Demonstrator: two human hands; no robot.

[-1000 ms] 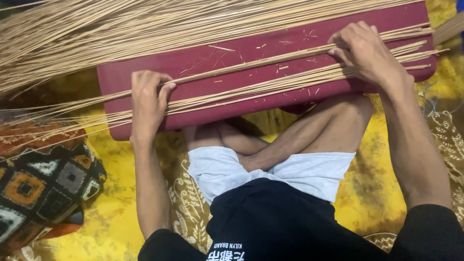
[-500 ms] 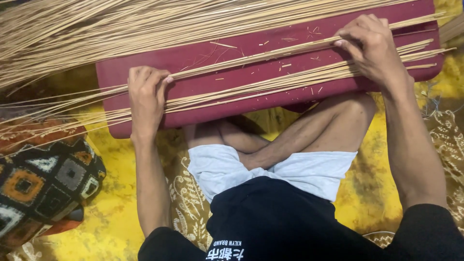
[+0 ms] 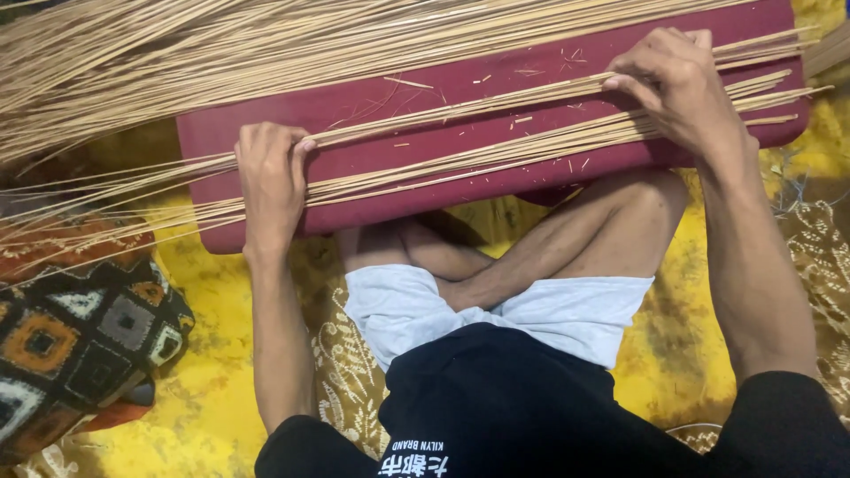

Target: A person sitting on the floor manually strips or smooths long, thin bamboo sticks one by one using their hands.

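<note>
Patterned cushion (image 3: 75,341), black with orange and grey squares, lies at far left on the yellow cloth (image 3: 212,389), apart from the work.

Left hand (image 3: 270,181) lies palm down near the left end of the maroon cushion (image 3: 460,111), fingers curled over a thin row of sticks (image 3: 460,158) and pressing them to the pad. Not a full clench; the fingertips hook the far edge of the row.

The sticks run the cushion's whole length along its near edge and overhang its left end, fanning out above the yellow cloth. Judgement: very light, thin, springy and smooth, so they will roll and slide on one another; single sticks look easy to snap. Best held as a flat bundle, pressed at two well-separated points over the pad, not by the free ends.

A much larger loose heap of sticks (image 3: 177,49) crosses the cushion's far left corner.

Small splinters (image 3: 522,119) are scattered mid-cushion.

Right hand (image 3: 677,84) sits near the right end, fingers bent and pinching a few sticks of the upper strand, heel resting on the lower row.

Surface: firm padded cushion across the crossed legs, slight give. Room: floor level, yellow and brown patterned cloths all round, little open space.
</note>
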